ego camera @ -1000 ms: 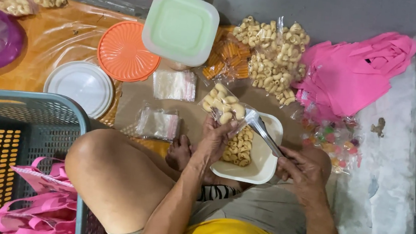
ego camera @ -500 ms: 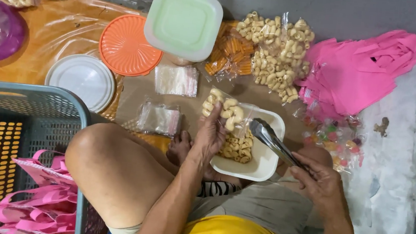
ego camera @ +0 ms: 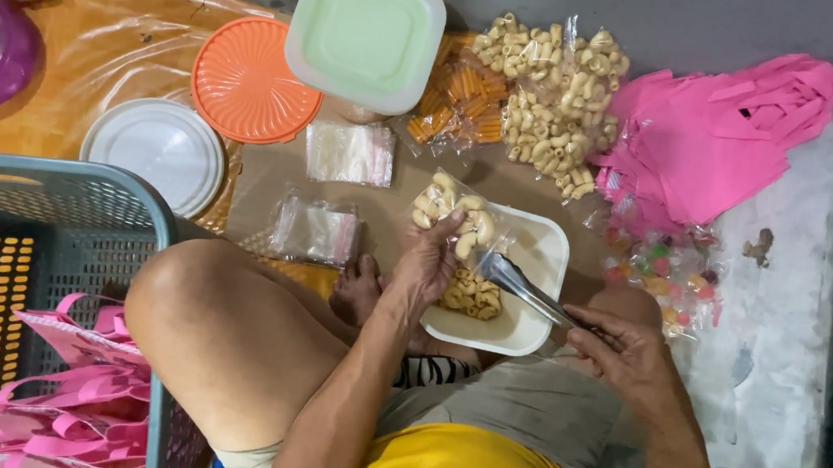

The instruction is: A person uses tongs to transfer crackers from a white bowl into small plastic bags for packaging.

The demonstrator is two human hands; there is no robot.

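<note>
Nearest, the right hand pinches metal tongs over the white tray; the left hand grips a small clear bag of pasta-shaped snacks, which could spill if that bag tilts

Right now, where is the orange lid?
In the head view, the orange lid lies upper left on the floor covering, just left of the pale green square container and above the white round lid.
</note>
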